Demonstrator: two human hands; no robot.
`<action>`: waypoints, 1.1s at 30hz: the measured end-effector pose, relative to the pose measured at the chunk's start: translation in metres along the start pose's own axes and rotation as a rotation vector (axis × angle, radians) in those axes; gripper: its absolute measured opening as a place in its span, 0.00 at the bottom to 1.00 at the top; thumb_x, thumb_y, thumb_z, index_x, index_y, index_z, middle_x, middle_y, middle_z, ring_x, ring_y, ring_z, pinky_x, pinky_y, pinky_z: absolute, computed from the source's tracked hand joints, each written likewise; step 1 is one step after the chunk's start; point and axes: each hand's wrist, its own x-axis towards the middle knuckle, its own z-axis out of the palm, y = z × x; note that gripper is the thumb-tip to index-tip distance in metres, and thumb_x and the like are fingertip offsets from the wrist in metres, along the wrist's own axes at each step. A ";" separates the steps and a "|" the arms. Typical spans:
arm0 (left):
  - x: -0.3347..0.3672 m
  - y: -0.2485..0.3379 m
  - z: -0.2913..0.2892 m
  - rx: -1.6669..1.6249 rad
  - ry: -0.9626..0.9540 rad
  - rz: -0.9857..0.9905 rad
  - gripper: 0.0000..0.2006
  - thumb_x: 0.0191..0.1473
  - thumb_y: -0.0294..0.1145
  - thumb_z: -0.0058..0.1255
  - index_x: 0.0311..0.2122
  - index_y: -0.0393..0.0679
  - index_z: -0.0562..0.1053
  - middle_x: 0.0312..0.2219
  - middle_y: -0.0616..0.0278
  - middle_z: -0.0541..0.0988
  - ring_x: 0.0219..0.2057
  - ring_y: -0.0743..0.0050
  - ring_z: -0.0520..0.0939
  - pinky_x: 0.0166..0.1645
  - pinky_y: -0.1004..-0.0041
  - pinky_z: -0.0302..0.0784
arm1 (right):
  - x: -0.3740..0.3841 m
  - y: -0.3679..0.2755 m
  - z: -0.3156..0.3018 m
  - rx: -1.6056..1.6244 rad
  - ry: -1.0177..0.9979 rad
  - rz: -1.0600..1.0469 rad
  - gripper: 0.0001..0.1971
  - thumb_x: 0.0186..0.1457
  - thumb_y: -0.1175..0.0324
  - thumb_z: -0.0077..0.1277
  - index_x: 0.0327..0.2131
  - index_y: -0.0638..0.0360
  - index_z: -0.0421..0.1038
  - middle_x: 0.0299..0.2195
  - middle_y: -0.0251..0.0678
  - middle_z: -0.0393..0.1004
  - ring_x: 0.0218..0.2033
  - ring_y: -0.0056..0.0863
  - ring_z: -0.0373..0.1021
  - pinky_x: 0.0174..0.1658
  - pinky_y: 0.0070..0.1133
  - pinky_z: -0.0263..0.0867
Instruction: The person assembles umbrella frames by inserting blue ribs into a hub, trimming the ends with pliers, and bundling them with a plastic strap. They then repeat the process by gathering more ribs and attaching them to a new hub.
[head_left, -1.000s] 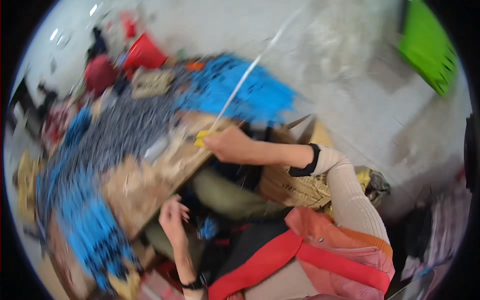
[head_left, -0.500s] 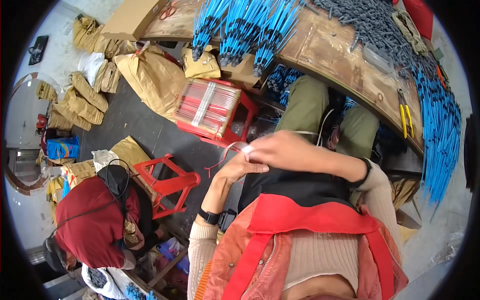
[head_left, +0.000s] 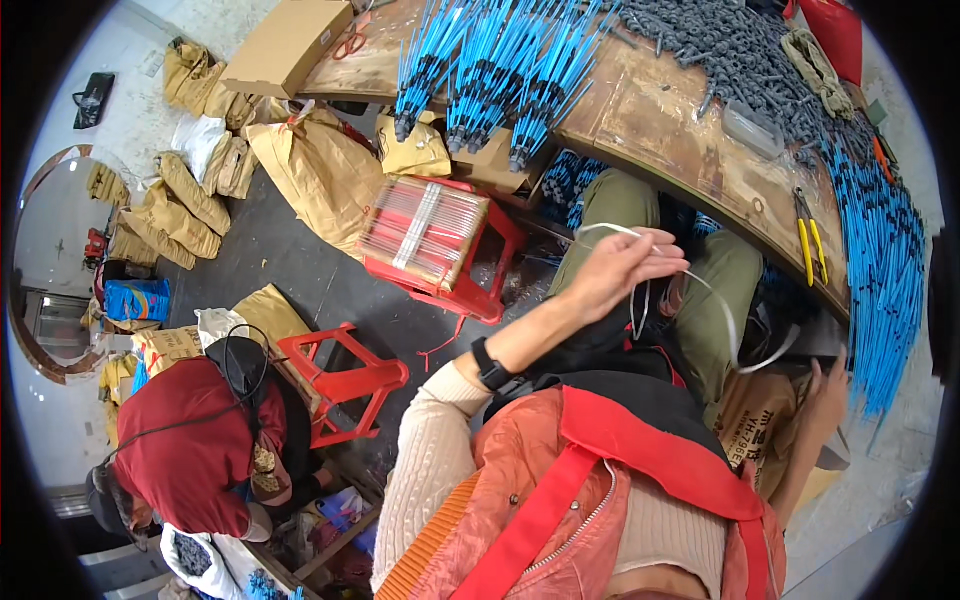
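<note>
Keeping the strap (head_left: 745, 370) flat, with no twists, looked like the best way to handle it. It was thin and white, and it drooped in loops over the knees (head_left: 618, 205), on the near side of the table (head_left: 690, 140). A firm pinch seemed wise, so it would not slip or tangle. The left hand (head_left: 625, 268) held the strap between thumb and fingers. Its arm reached up and away, with the fingertips pointing right. The right hand (head_left: 824, 398) was off to the right, near the bag (head_left: 755, 415). Its fingers pointed up, a bit apart, with nothing seen between them.
</note>
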 end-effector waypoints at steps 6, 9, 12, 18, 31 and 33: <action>-0.014 0.007 0.024 -0.121 0.027 0.037 0.21 0.64 0.36 0.40 0.53 0.26 0.62 0.45 0.44 0.75 0.49 0.58 0.78 0.54 0.70 0.75 | -0.005 -0.126 0.117 1.018 -0.725 0.087 0.15 0.62 0.66 0.46 0.48 0.65 0.69 0.31 0.32 0.73 0.22 0.13 0.63 0.23 0.11 0.55; -0.040 0.022 0.026 -0.076 0.030 0.078 0.21 0.64 0.36 0.40 0.53 0.26 0.62 0.45 0.44 0.75 0.48 0.59 0.78 0.55 0.70 0.75 | 0.024 -0.146 0.173 1.197 -0.633 0.115 0.18 0.64 0.63 0.42 0.47 0.69 0.69 0.25 0.27 0.68 0.21 0.14 0.61 0.21 0.12 0.53; -0.073 0.035 0.005 -0.006 0.269 0.282 0.22 0.65 0.36 0.39 0.54 0.26 0.62 0.46 0.44 0.74 0.48 0.59 0.78 0.54 0.70 0.76 | 0.041 -0.174 0.205 1.094 -0.591 -0.038 0.16 0.63 0.64 0.46 0.47 0.67 0.70 0.29 0.30 0.72 0.21 0.14 0.65 0.23 0.12 0.58; -0.114 0.085 -0.014 0.124 0.333 0.407 0.20 0.65 0.36 0.39 0.52 0.27 0.65 0.45 0.46 0.75 0.47 0.62 0.79 0.53 0.70 0.76 | 0.046 -0.255 0.233 1.329 -0.845 0.008 0.15 0.62 0.63 0.47 0.43 0.68 0.71 0.28 0.31 0.74 0.22 0.16 0.68 0.25 0.13 0.63; 0.001 0.299 -0.050 0.866 0.402 0.673 0.19 0.66 0.37 0.36 0.48 0.30 0.70 0.45 0.49 0.76 0.45 0.65 0.79 0.52 0.71 0.73 | 0.231 -0.281 0.244 1.287 -0.345 -0.053 0.16 0.62 0.57 0.47 0.40 0.63 0.71 0.37 0.35 0.74 0.40 0.21 0.70 0.48 0.23 0.65; 0.038 0.305 -0.059 0.980 0.415 0.662 0.17 0.66 0.35 0.37 0.47 0.31 0.71 0.45 0.51 0.76 0.44 0.66 0.78 0.53 0.71 0.72 | 0.267 -0.260 0.270 1.060 -0.206 0.002 0.18 0.61 0.53 0.48 0.41 0.59 0.70 0.43 0.39 0.72 0.48 0.30 0.67 0.54 0.31 0.62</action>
